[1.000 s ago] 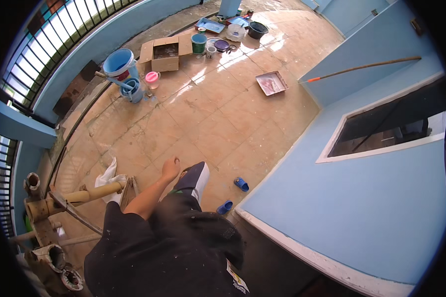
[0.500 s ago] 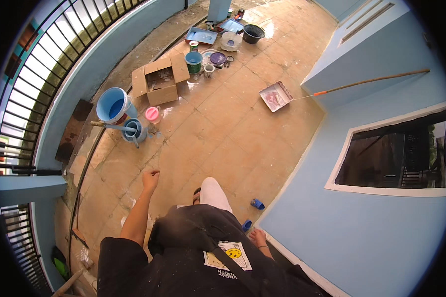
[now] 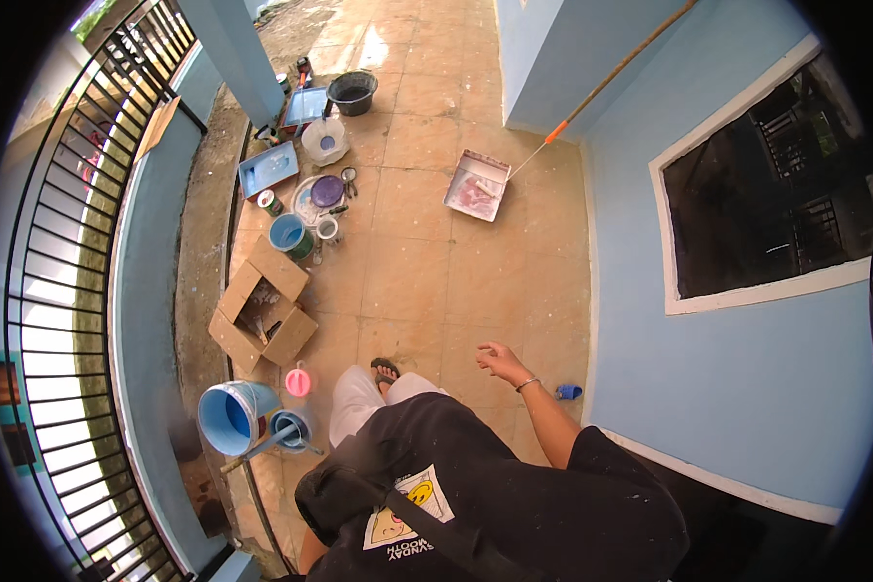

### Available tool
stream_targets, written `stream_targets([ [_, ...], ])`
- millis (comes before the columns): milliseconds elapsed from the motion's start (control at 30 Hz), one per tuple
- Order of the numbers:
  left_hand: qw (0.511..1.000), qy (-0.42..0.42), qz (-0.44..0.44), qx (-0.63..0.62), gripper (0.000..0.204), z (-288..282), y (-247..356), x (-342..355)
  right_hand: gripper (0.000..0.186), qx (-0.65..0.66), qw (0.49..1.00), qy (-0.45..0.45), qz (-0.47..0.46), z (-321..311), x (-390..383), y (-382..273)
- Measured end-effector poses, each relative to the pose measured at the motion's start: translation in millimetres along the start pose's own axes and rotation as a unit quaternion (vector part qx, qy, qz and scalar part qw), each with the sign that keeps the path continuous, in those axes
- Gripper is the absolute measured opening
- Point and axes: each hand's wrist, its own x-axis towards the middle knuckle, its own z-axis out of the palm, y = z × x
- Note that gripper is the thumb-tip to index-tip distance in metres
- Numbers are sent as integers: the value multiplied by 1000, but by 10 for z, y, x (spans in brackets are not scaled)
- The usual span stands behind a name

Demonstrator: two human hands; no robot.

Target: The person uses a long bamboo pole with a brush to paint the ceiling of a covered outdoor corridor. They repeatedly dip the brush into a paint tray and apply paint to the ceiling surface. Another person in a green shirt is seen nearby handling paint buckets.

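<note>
Over the tiled floor, in front of my body, my right hand (image 3: 502, 361) hangs with its fingers loosely bent and apart, holding nothing. A bracelet (image 3: 528, 385) circles its wrist. A blue slipper (image 3: 568, 392) lies on the floor beyond that wrist, close to the wall. Of my left arm only a bit of skin shows at the lower edge; the left hand is out of sight. Ahead stands a paint tray (image 3: 474, 215) smeared with pinkish-white paint. A paint roller (image 3: 485, 187) rests in it, its long pole (image 3: 611, 76) leaning on the blue wall.
To my left are a large blue paint bucket (image 3: 215, 423), a smaller pail (image 3: 306, 425), a pink-lidded container (image 3: 298, 381) and an open cardboard box (image 3: 225, 338). Farther off stand a green paint can (image 3: 304, 247), a blue tray (image 3: 252, 189) and a black basin (image 3: 352, 94). A window (image 3: 671, 262) is at right.
My view has turned rightward and I have stepped forward. The tray and buckets now sit nearer. My right hand has swung up in front; my left hand has dropped out of view.
</note>
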Motion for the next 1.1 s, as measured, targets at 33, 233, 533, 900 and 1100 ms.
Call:
stream_targets([
  [33, 1000, -24, -3, 16, 22, -19, 87, 80, 43, -23, 999, 27, -20, -167, 41, -351],
  [233, 992, -101, 3, 75, 23, -97, 1258, 1169, 26, -27, 934, 298, -197, -1565, 244, -1619],
  [533, 988, -104, 96, -57, 26, 856, 4455, 3287, 23, 147, 842, 456, -248, -4821, 1451, -3819],
  [900, 967, -246, -40, 49, 43, 1915, 6058, 4066, 41, -12, 705, 699, -124, -8466, 3684, -5337],
  [1100, 961, -251, -102, 57, 68, 1983, 6544, 4189, 59, 204, 662, 699, -177, -9366, 4217, -5690],
])
